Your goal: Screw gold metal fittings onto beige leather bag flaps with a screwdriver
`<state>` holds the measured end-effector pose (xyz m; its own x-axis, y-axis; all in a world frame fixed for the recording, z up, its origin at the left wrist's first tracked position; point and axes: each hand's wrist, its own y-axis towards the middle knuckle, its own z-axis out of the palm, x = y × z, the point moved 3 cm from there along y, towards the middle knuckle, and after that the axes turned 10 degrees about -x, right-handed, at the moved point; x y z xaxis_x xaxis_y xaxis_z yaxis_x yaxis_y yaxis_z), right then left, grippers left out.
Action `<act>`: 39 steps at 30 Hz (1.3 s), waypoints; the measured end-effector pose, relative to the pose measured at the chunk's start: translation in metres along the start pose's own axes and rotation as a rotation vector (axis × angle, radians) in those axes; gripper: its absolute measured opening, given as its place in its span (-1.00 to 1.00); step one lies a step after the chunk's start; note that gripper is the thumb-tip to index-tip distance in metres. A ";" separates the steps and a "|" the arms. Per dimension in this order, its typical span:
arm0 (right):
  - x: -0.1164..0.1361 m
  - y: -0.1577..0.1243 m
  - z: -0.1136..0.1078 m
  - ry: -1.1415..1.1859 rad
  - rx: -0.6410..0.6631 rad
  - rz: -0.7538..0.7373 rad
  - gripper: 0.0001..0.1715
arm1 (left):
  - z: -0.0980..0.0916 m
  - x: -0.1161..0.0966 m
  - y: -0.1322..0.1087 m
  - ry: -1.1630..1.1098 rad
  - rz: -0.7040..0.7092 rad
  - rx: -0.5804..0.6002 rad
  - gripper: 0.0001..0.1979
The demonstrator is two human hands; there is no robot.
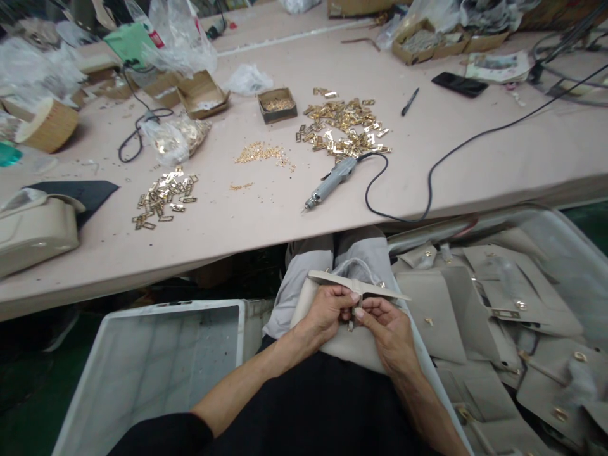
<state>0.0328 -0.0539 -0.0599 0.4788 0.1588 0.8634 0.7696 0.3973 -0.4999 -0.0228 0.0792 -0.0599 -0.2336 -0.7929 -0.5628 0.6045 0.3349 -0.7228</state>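
— While I stood by the desk (475, 164), the person sat with a beige bag (342, 345) on the lap, just below the desk edge. Did you see the hands?

— Yes. The left hand (325, 313) lay on the bag's front with its grip pinched round a small metal fitting (351, 316) under the flap. The right hand (387, 326) met it from the other side, fingertips closed on the same fitting.

— And the bins?

— A grey plastic crate (142, 316) stood at the person's left; I could see only its pale floor. To the right, a clear tub (560, 228) was heaped with beige bag panels (479, 297), several carrying gold hardware.

— What sat on the desk?

— A small cardboard box (278, 104) held gold bits. Just left of it an open carton (204, 94) held what I could not make out. A plastic pouch (178, 136) bulged with gold pieces. Loose gold plates (344, 126) lay piled near an electric screwdriver (332, 180), with a smaller scatter (164, 199) farther left. Another beige bag (35, 231) rested at the far left edge.
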 end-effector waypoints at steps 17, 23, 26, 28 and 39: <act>0.034 -0.017 0.010 -0.400 -0.134 -0.416 -0.71 | 0.006 -0.006 -0.006 0.037 0.053 -0.121 -0.53; 0.062 -0.021 0.017 -0.649 0.019 -1.007 -0.64 | 0.012 -0.016 -0.007 -0.075 -0.137 -0.051 -0.71; 0.077 -0.009 0.016 -0.651 0.019 -1.000 -0.78 | 0.013 -0.014 -0.012 -0.054 -0.229 -0.013 -0.80; 0.091 0.000 0.015 -0.629 0.009 -0.933 -0.84 | 0.011 -0.016 -0.020 0.080 -0.117 -0.067 -0.78; 0.093 0.024 0.018 -0.458 0.185 -0.440 -0.61 | 0.015 -0.042 -0.040 0.408 0.520 0.130 -0.72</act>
<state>0.0887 -0.0136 0.0098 -0.1236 0.2979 0.9465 0.7473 0.6556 -0.1088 -0.0259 0.0912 -0.0016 -0.1411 -0.2800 -0.9496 0.7968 0.5371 -0.2767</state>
